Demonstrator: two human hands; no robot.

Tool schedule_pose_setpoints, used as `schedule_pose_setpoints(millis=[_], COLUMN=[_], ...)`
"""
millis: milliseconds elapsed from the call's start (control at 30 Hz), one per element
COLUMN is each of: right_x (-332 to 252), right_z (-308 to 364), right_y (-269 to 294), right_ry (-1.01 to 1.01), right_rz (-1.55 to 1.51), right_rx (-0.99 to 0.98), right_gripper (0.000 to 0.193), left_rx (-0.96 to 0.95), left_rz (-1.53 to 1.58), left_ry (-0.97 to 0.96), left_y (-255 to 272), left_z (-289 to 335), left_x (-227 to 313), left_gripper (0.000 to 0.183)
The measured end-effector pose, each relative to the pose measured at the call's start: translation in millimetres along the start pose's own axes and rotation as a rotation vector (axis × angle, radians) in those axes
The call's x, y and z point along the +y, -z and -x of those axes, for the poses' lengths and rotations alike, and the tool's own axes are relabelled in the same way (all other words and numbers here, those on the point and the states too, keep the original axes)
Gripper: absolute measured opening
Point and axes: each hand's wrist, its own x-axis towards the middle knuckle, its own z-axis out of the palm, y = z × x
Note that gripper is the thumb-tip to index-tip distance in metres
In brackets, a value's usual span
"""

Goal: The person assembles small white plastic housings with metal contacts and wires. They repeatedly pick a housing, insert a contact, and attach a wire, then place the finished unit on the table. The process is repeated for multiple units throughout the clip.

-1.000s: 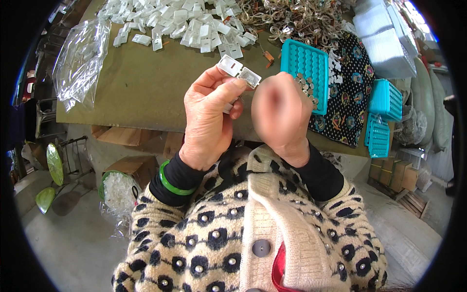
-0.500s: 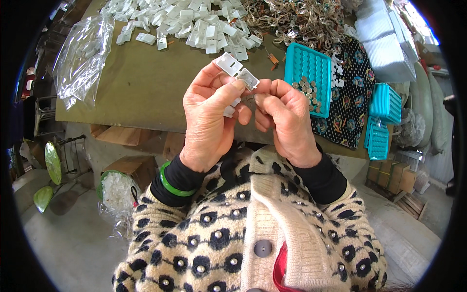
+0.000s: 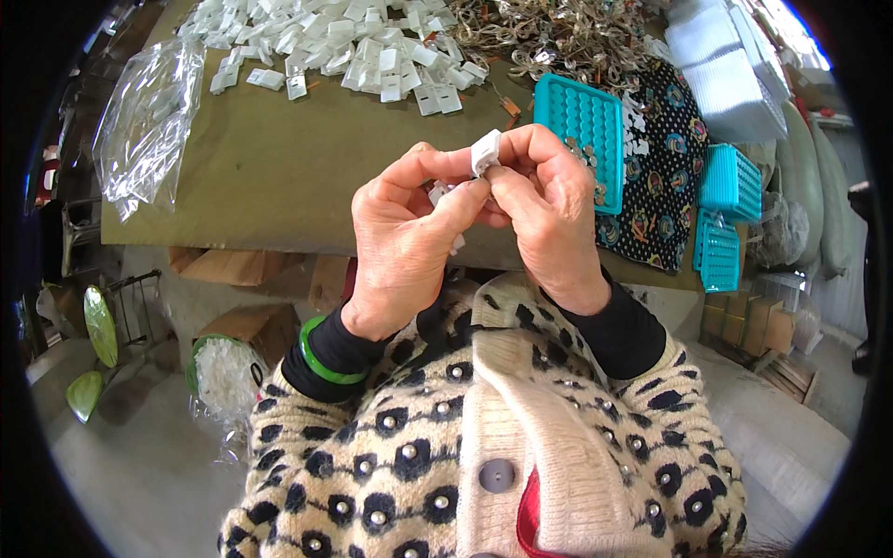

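A small white plastic case [image 3: 485, 152] is pinched between the fingertips of both my hands above the near part of the table. It looks folded over, and my fingers hide much of it. My left hand [image 3: 402, 240] grips it from the left, thumb bent inward. More white plastic pieces [image 3: 437, 192] show between that hand's curled fingers. From the right, my right hand [image 3: 558, 216] presses thumb and forefinger against the case. Just beyond the right hand lies a teal tray [image 3: 579, 113] with rows of round hollows. Several small silvery discs [image 3: 600, 193] rest in it, partly covered by my hand.
A heap of white plastic cases [image 3: 363, 46] and a tangle of thin wires [image 3: 558, 37] cover the far table. Clear plastic film [image 3: 153, 130] lies left. On the right are a patterned dark cloth [image 3: 660, 177], stacked teal trays [image 3: 730, 181] and stacked white trays [image 3: 726, 79].
The white case, spread open in my left hand before, is now folded over. My right hand has moved in against it, and both hands now grip it.
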Motion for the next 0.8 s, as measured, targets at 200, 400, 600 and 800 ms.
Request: schedule_pose_setpoints(millis=[200, 400, 600, 800], right_x=[7, -6, 3, 4], right_z=[-1, -2, -13, -21], right_y=[8, 58, 99, 111], right_ry=[0.011, 0.739, 0.732, 0.547], right_rz=[0.129, 0.846, 1.278, 1.203], right_rx=[0.017, 0.221, 0.158, 0.029], right_gripper=[0.008, 0.005, 0.012, 0.011], left_rx=[0.005, 0.046, 0.038, 0.053], left_rz=[0.123, 0.478, 0.417, 0.247], left_ry=[0.163, 0.433, 0.567, 0.5], left_y=[3, 16, 6, 2], left_z=[0, -11, -8, -9], left_x=[-5, 1, -7, -7], left_gripper=[0.019, 0.017, 0.015, 0.016])
